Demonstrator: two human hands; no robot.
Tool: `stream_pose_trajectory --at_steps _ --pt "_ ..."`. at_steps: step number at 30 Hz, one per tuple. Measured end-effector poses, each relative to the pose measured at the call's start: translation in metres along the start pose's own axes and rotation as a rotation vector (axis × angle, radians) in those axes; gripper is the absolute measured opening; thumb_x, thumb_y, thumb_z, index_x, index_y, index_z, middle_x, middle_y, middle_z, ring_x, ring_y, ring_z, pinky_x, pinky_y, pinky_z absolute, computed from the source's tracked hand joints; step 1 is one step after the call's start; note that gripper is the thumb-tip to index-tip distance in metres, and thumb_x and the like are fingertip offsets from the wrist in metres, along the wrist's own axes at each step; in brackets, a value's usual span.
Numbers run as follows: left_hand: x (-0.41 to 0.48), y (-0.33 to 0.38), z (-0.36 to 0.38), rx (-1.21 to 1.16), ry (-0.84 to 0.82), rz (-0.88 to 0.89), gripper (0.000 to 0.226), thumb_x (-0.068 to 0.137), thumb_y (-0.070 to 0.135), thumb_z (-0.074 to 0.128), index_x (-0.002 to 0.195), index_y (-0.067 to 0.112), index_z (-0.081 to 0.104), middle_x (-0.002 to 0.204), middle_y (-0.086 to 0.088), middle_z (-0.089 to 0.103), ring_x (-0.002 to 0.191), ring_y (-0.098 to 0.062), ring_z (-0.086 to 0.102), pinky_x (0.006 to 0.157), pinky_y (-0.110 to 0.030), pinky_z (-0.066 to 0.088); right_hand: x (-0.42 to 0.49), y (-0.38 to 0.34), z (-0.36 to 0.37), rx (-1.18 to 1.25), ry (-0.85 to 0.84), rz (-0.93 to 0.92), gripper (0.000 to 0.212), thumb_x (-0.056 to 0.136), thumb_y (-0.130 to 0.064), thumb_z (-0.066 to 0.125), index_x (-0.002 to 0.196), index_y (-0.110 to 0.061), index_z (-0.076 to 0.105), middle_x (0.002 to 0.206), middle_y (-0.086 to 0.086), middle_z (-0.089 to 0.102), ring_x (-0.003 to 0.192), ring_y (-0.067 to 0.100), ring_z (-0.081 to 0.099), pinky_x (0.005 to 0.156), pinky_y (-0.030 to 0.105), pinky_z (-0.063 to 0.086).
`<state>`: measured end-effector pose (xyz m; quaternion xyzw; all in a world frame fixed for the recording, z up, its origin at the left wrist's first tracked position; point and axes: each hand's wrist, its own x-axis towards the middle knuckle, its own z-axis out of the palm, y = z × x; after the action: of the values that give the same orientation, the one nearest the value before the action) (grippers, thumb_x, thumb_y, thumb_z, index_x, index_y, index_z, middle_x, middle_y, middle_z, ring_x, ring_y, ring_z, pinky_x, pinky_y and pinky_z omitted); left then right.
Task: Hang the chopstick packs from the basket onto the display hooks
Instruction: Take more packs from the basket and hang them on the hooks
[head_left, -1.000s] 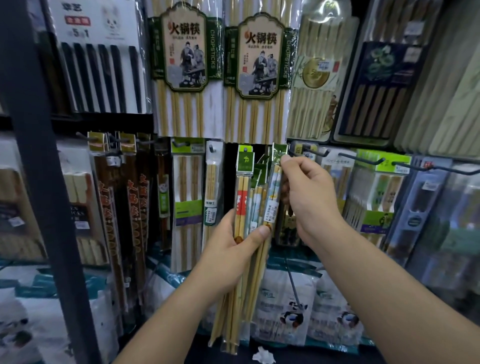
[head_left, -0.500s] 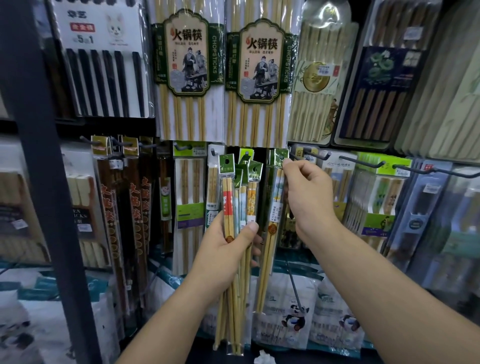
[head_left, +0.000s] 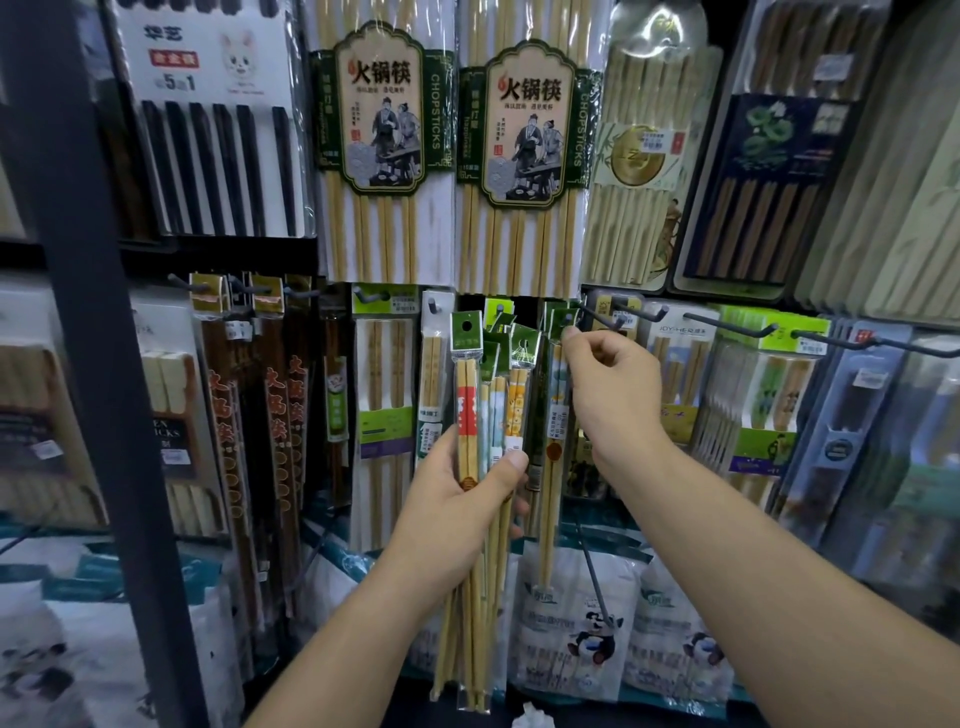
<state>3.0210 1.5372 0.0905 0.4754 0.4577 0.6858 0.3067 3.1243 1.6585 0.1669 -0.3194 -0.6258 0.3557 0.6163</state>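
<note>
Here, left hand (head_left: 451, 506) grips clear packs (head_left: 466, 400) of chopsticks.

Bare forearms (head_left: 769, 566), bare hands (head_left: 613, 395)

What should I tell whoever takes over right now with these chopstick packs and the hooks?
Left hand: grips a bundle of chopstick packs, upright, in front of the display.
Right hand: fingers pinch the green header of one pack at a hook.
Done: that pack is up at the hook; I cannot tell whether it is threaded on.
Left: seat it, then hang the bundle pack by pack. The basket is out of view.
</note>
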Motion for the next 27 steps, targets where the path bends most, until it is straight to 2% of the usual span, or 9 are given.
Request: stream_pose_trajectory --at_steps 3,6,9,12,16,17,20,24,27 --pt "-0.001 0.001 0.000 0.002 -0.005 -0.005 0.018 0.094 0.032 0.073 0.097 0.048 0.067 0.088 0.003 0.075 0.077 -0.020 0.075 0.063 -0.031 0.061 -0.004 0.001 -0.004 -0.054 -0.010 -0.012 0.019 0.098 -0.031 0.064 0.081 -0.028 0.071 0.072 -0.010 0.065 0.065 -0.005 0.058 0.064 0.013 0.045" --pt "-0.002 0.001 0.000 0.003 -0.009 -0.007 0.018 0.093 0.032 0.075 0.096 0.049 0.068 0.087 0.003 0.075 0.076 -0.022 0.075 0.064 -0.035 0.063 -0.013 0.001 -0.007 -0.056 0.020 0.007 0.010 0.096 -0.028 0.067 0.087 -0.025 0.069 0.083 -0.005 0.067 0.071 -0.002 0.058 0.070 0.021 0.044" --pt "-0.003 0.000 0.001 0.002 -0.016 -0.009 0.019 0.093 0.032 0.076 0.096 0.049 0.068 0.086 0.003 0.075 0.075 -0.023 0.075 0.063 -0.035 0.063 -0.024 -0.002 -0.010 0.017 -0.008 0.061 0.019 0.099 -0.028 0.063 0.084 -0.018 0.070 0.075 -0.003 0.063 0.062 -0.001 0.054 0.064 0.020 0.045" --pt "-0.004 0.001 0.002 0.004 -0.024 0.004 0.020 0.093 0.031 0.076 0.096 0.049 0.069 0.086 0.004 0.075 0.074 -0.021 0.074 0.062 -0.032 0.062 -0.036 -0.012 -0.011 0.146 -0.122 0.076 0.029 0.101 -0.032 0.059 0.078 -0.019 0.071 0.069 -0.006 0.064 0.063 0.004 0.056 0.057 0.018 0.047" --pt "-0.004 0.003 0.004 0.030 -0.058 0.043 0.023 0.093 0.030 0.074 0.097 0.052 0.067 0.092 0.002 0.075 0.079 -0.026 0.074 0.062 -0.026 0.060 -0.039 -0.021 -0.011 0.051 -0.224 0.054 0.027 0.096 -0.029 0.067 0.079 -0.007 0.068 0.081 0.022 0.063 0.069 0.018 0.055 0.063 0.032 0.048" --pt "-0.005 0.003 0.004 0.026 -0.061 0.048 0.024 0.094 0.029 0.074 0.097 0.052 0.067 0.092 0.001 0.075 0.079 -0.024 0.074 0.062 -0.026 0.060 -0.039 -0.022 -0.011 0.057 -0.227 0.075 0.027 0.096 -0.028 0.068 0.080 -0.006 0.069 0.079 0.022 0.063 0.068 0.018 0.055 0.061 0.031 0.047" --pt "-0.005 0.003 0.004 -0.006 -0.049 0.045 0.023 0.095 0.027 0.072 0.097 0.050 0.067 0.087 0.005 0.075 0.073 -0.017 0.073 0.061 -0.025 0.059 -0.040 -0.023 -0.012 0.155 -0.255 0.174 0.022 0.096 -0.027 0.068 0.082 -0.010 0.073 0.075 0.006 0.068 0.063 0.009 0.060 0.051 0.020 0.046" --pt "-0.004 0.000 0.003 -0.035 -0.039 0.033 0.024 0.096 0.025 0.070 0.097 0.049 0.069 0.085 0.008 0.075 0.073 -0.015 0.073 0.063 -0.029 0.061 -0.041 -0.022 -0.014 0.156 -0.340 0.190 0.014 0.097 -0.024 0.066 0.090 -0.015 0.074 0.079 -0.002 0.072 0.068 0.006 0.065 0.055 0.020 0.049" --pt "-0.003 -0.001 0.000 0.012 -0.032 0.037 0.016 0.089 0.042 0.071 0.099 0.053 0.067 0.096 0.012 0.077 0.087 -0.010 0.075 0.072 -0.026 0.061 -0.038 -0.024 -0.014 0.159 -0.284 0.168 0.017 0.098 -0.021 0.063 0.083 -0.018 0.071 0.079 0.000 0.069 0.069 0.009 0.063 0.054 0.020 0.049"
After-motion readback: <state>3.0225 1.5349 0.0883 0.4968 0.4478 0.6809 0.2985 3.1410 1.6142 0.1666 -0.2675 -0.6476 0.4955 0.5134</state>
